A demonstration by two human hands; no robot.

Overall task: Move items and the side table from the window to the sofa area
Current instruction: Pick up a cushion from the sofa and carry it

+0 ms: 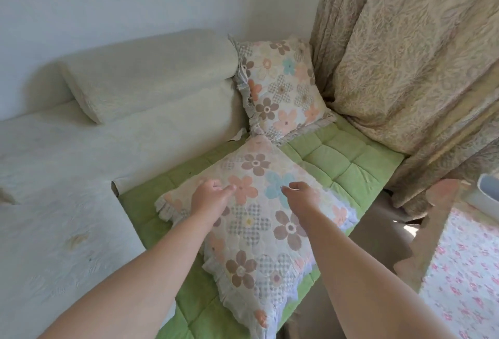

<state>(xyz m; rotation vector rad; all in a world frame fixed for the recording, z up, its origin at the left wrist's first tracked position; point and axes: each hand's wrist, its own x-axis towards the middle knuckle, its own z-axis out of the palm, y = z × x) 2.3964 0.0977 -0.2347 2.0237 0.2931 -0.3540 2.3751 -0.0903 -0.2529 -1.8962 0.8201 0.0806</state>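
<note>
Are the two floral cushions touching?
Touching. The head view shows a corner of the flat cushion meeting the frill of the upright cushion, no gap.

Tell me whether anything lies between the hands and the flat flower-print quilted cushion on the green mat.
Nothing visible does. The left hand and right hand are directly over the flower-print quilted cushion lying on the green quilted mat; whether they touch it is unclear.

The person is working with both forearms (151,252) bare, and they are showing uncovered from the bottom edge of view right up to the hands. The left hand (209,197) and right hand (301,195) are going bare too, their fingers (216,184) looking short and rounded, a trimmed nail (282,187) catching light on the right.
</note>
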